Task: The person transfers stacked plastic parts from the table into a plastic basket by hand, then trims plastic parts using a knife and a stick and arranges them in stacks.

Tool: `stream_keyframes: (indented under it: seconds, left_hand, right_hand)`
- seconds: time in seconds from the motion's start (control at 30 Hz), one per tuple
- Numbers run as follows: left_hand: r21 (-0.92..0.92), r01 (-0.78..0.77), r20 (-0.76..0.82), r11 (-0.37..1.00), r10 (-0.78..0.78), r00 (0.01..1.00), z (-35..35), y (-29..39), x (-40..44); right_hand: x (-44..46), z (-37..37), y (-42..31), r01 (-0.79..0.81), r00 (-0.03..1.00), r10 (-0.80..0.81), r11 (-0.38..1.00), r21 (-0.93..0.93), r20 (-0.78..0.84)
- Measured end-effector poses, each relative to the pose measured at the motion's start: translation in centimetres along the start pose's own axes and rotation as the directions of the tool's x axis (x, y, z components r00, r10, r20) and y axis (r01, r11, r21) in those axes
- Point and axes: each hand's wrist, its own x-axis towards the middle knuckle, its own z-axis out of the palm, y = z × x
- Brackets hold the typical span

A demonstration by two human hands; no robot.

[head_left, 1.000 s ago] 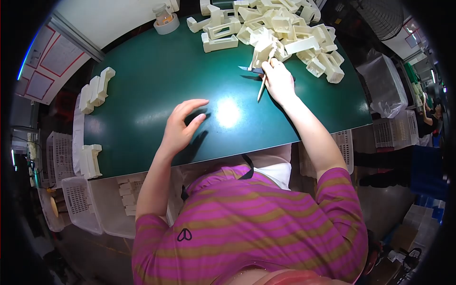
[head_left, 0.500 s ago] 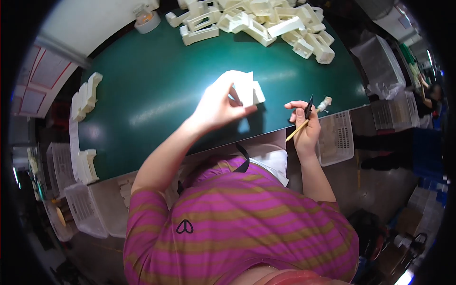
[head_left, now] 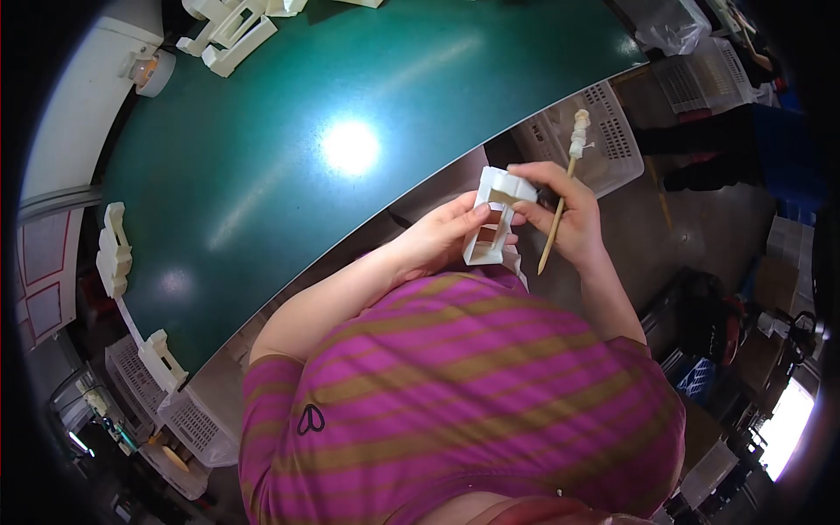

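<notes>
A white plastic frame with rectangular openings (head_left: 479,254) is held in front of my chest, just off the table's near edge. My left hand (head_left: 437,232) grips its left side, thumb on the front face. The fingers of my right hand (head_left: 577,219) pinch the frame's upper right corner. That hand also carries a thin wooden stick (head_left: 547,252), whose upper end is wrapped in white material (head_left: 579,133). The black-tipped tool seen earlier in the right hand cannot be made out clearly; fingers cover that spot.
The green table (head_left: 289,219) reflects a bright lamp. More white plastic parts (head_left: 241,44) lie at its far left, with others (head_left: 114,249) along the left edge. A tape roll (head_left: 156,73) sits near the wall. Perforated bins (head_left: 617,131) stand right; a person's dark-clothed legs (head_left: 700,144) show beyond.
My left hand has brought the white frame from over the table towards my chest and right. My right hand now touches it, still keeping the stick. The view has turned.
</notes>
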Motion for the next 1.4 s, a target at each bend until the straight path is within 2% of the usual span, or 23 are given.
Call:
stream_keyframes:
  seconds: [0.03,0.07,0.1,0.13,0.2,0.27,0.3,0.37,0.57,0.6,0.7,0.8,1.0,1.3,1.37,1.4]
  left_hand:
    - [-0.104,0.026,-0.002,0.994,-0.027,1.000,0.2,-0.2,0.0]
    - [-0.108,0.029,-0.001,0.994,-0.030,1.000,0.0,-0.2,0.1]
    - [-0.193,0.043,0.027,0.980,-0.038,0.999,-0.5,-0.3,0.1]
    - [-0.277,0.059,0.055,0.959,-0.046,0.997,-0.8,-0.5,0.1]
    - [-0.277,0.053,0.055,0.959,-0.039,0.998,-0.9,-0.6,-0.1]
    - [-0.279,0.045,0.075,0.959,-0.025,0.997,-1.2,-0.7,-0.1]
    - [-0.282,0.048,0.076,0.958,-0.028,0.997,-1.3,-0.8,-0.1]
    - [-0.332,0.035,0.089,0.943,-0.005,0.996,-1.4,-0.9,-0.2]
    - [-0.369,0.034,0.117,0.929,0.010,0.993,-2.0,-1.2,-0.3]
    - [-0.369,0.035,0.117,0.929,0.009,0.993,-2.1,-1.4,-0.2]
    - [-0.191,-0.057,0.030,0.980,0.064,0.998,-1.9,-1.7,-0.1]
    - [-0.128,-0.055,0.011,0.990,0.057,0.998,-1.8,-1.9,0.0]
    - [-0.179,-0.074,-0.018,0.981,0.072,0.997,-1.5,-2.1,-0.1]
    - [-0.087,-0.115,-0.050,0.990,0.111,0.993,-1.5,-2.6,-0.2]
    - [-0.089,-0.137,-0.017,0.986,0.136,0.991,-2.0,-3.0,0.0]
    - [-0.041,-0.187,0.054,0.982,0.189,0.980,-2.3,-3.5,0.1]
  right_hand:
    - [-0.5,-0.1,0.2,-0.136,0.990,0.139,0.985,0.110,-0.025]
    - [-0.8,-0.6,0.3,-0.149,0.986,0.161,0.970,0.194,-0.044]
    - [-1.2,-1.3,0.8,-0.148,0.985,0.157,0.981,0.122,-0.069]
    - [-1.6,-1.5,0.7,-0.176,0.978,0.187,0.976,0.126,-0.090]
    - [-2.4,-1.6,0.4,-0.208,0.969,0.222,0.969,0.130,-0.109]
    - [-3.1,-1.6,0.2,-0.237,0.965,0.230,0.971,-0.044,-0.124]
    - [-3.4,-1.7,0.3,-0.241,0.964,0.235,0.969,-0.044,-0.124]
    - [-3.9,-1.9,0.4,-0.241,0.969,0.216,0.924,-0.298,-0.116]
    - [-4.2,-1.1,-0.2,-0.288,0.934,0.234,0.941,-0.180,-0.270]
    - [-4.4,-1.0,-0.2,-0.288,0.934,0.234,0.940,-0.181,-0.270]
    - [-4.6,-0.5,-0.7,-0.058,0.969,-0.036,0.929,-0.367,-0.245]
    - [-4.7,0.3,-0.6,0.008,0.963,-0.122,0.904,-0.428,-0.240]
    - [-5.1,0.8,0.0,0.008,0.958,-0.140,0.887,-0.462,-0.251]
    - [-5.5,0.7,-0.3,-0.078,0.958,-0.055,0.895,-0.439,-0.282]
    - [-5.3,0.3,0.2,-0.087,0.960,-0.041,0.896,-0.436,-0.276]
    - [-5.3,-0.3,1.0,-0.130,0.956,-0.024,0.859,-0.495,-0.294]
